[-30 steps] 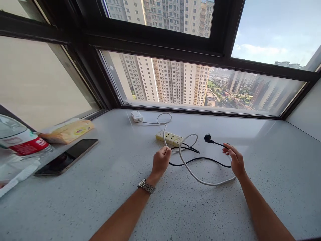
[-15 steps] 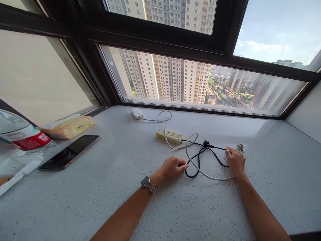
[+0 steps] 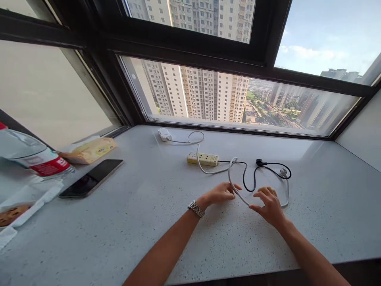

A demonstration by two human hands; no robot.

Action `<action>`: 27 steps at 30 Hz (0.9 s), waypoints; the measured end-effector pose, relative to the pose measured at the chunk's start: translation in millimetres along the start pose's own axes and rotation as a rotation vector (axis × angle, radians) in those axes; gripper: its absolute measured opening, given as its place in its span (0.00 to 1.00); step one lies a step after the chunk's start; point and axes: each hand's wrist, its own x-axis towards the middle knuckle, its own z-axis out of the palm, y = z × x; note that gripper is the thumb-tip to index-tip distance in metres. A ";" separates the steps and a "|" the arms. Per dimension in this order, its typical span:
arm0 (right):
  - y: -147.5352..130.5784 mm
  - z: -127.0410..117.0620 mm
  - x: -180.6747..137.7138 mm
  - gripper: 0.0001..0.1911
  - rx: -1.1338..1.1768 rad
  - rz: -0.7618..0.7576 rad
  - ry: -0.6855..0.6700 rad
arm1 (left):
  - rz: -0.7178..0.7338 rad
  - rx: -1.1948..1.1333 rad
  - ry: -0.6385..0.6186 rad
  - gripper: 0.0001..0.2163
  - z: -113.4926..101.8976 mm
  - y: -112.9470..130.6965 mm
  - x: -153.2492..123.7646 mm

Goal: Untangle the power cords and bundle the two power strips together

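Left hand: fingers loosely parted at the white cable; I can't tell if they grip.
Right hand: fingers open, thumb tip meeting that cable.
Cable run: slants between my hands.

Left hand and right hand at the white cable, black cable and yellow power strip just beyond

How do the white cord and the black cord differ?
The white cord seems to run from a white adapter; the black cord leaves the yellow power strip. The white cord ends in a pale plug, the black cord in a black plug. The white cord passes by the left hand and right hand; the black cord mostly lies beyond them. Both curve loosely.
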 end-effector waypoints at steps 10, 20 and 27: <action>-3.7 -18.2 -18.8 0.24 0.012 0.019 -0.158 | 0.229 -1.311 0.561 0.11 -53.6 42.0 -47.2; 16.1 -71.3 -58.2 0.23 -0.153 0.337 -0.447 | -0.333 -0.745 0.938 0.10 -39.2 -7.7 -123.6; 17.7 -103.2 -46.4 0.34 0.288 0.337 -0.782 | -0.474 0.406 0.651 0.21 -12.2 -19.2 -124.9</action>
